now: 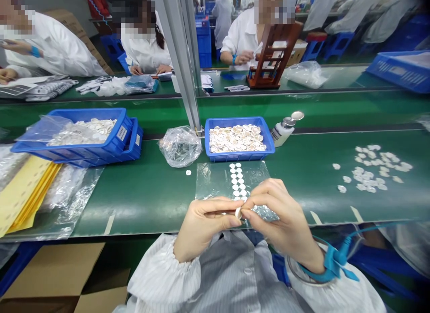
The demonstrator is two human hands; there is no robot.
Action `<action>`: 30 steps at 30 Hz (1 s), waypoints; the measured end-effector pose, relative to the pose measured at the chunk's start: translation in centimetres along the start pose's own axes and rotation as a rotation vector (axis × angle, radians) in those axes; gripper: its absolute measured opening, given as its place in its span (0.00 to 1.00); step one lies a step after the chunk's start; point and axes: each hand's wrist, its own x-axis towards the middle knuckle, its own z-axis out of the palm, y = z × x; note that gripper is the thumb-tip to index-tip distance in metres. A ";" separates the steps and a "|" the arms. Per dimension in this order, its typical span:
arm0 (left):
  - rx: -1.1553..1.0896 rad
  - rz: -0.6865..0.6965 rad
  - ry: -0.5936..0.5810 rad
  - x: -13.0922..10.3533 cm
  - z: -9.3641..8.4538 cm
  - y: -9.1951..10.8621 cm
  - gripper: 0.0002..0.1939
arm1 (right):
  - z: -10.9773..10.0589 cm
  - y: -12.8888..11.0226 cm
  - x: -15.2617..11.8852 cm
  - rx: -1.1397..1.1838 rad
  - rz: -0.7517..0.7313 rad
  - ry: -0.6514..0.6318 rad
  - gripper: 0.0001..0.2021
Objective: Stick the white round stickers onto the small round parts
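Note:
A small white disc (238, 213) is pinched between the thumb and fingers of my left hand (204, 221), near the table's front edge. The fingertips of my right hand (277, 214) are pressed together at the disc's right side, touching it. Just beyond my hands, two columns of white round pieces (235, 180) lie on a clear plastic sheet (213, 180); their near end is partly hidden by my fingers. Behind the sheet stands a blue tray (240, 158) full of similar round pieces. My right wrist wears a blue strap with a cord.
Loose discs (369, 180) are scattered at the right. A bottle (282, 132) stands beside the tray, with a crumpled plastic bag (180, 146) left of it. Stacked blue bins (83, 156) and yellow sheets (30, 192) lie at left. A metal post rises behind; people work across the line.

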 end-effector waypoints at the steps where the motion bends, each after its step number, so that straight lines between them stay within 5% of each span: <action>1: -0.004 -0.002 -0.006 -0.1 0.0 -0.1 0.11 | 0.0 0.0 0.0 0.004 0.003 -0.003 0.05; 14: -0.312 -0.114 -0.004 0.1 0.8 -1.5 0.13 | 1.4 0.1 0.1 -0.226 -0.137 0.217 0.06; 21: -0.476 -0.172 -0.039 1.0 1.0 -2.6 0.13 | 1.1 -0.2 -1.0 -0.140 -0.152 0.277 0.05; 24: -0.503 -0.204 0.027 1.4 0.3 -3.3 0.14 | -0.2 0.6 -3.0 0.023 -0.003 0.367 0.06; 26: -0.510 -0.220 0.072 1.6 -0.4 -3.7 0.14 | -1.4 1.9 -5.8 0.055 0.226 0.521 0.06; 30: -0.508 -0.238 0.177 2.1 -1.8 -4.5 0.10 | -3.5 5.8 -14.3 -0.309 0.817 0.740 0.13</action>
